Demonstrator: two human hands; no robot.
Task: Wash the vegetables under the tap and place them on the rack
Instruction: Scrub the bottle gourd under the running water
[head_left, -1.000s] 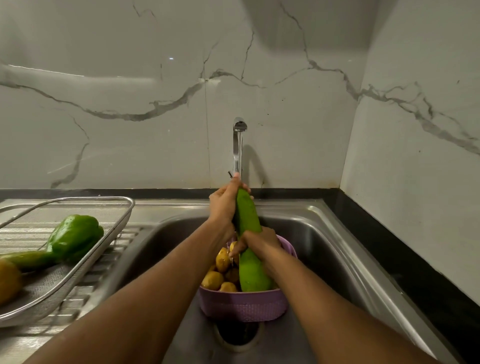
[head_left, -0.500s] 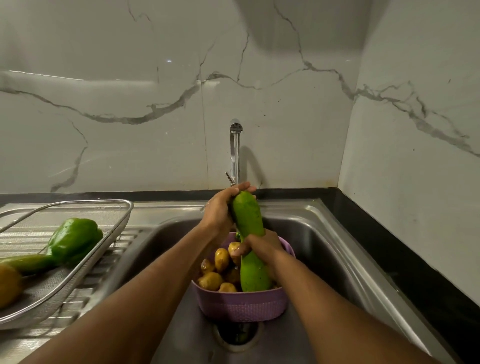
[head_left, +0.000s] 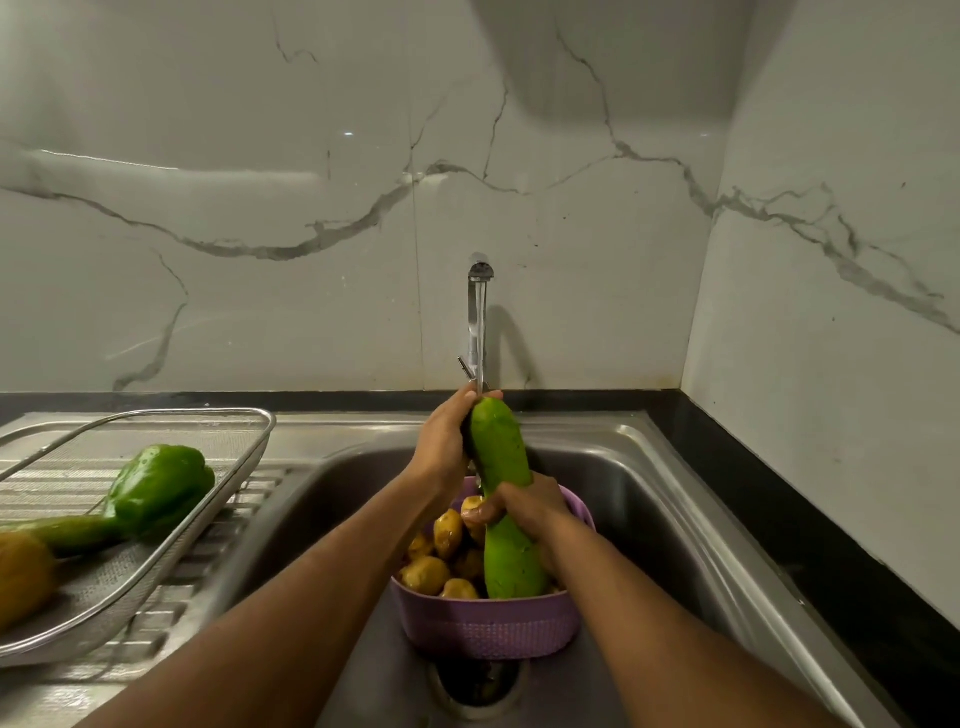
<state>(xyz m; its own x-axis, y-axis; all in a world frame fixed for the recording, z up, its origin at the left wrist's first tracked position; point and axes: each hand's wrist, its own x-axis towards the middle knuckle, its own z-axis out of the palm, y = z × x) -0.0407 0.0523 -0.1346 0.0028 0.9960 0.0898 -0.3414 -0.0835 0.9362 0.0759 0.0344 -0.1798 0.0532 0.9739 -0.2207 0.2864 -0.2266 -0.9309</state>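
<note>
Item, far left: a wire-mesh rack (head_left: 244, 447) sits on the ribbed draining board (head_left: 249, 499) of your steel sink unit, its near corner cut off by the frame's edge. In it, along the left edge, lies a brownish-yellow vegetable (head_left: 23, 577), only partly in view; just beside it a long green vegetable (head_left: 67, 532), and against that a green bell pepper (head_left: 161, 486) toward the rack's right rim.

Item, centre: the sink basin (head_left: 639, 499), with its drain (head_left: 480, 686) at the near side. A purple perforated basket (head_left: 488, 626) stands in the basin, just behind the drain, filled with small wet potatoes (head_left: 428, 574).

Item: your left hand (head_left: 441, 441) curls round the upper end of a long green gourd (head_left: 501, 457), fingertips over its top. The gourd stands nearly upright, its lower end down among the potatoes.

Item: a tap (head_left: 478, 322) on the marble back wall (head_left: 260, 156), a thin stream of water (head_left: 480, 374) falling onto the gourd's top.

Item, right of centre: your right hand (head_left: 519, 506) grips the gourd's narrow middle, fingers wrapped round it, above the basket.

Item, far right: a black counter strip (head_left: 831, 540) runs along the sink's right edge, under the side wall.
</note>
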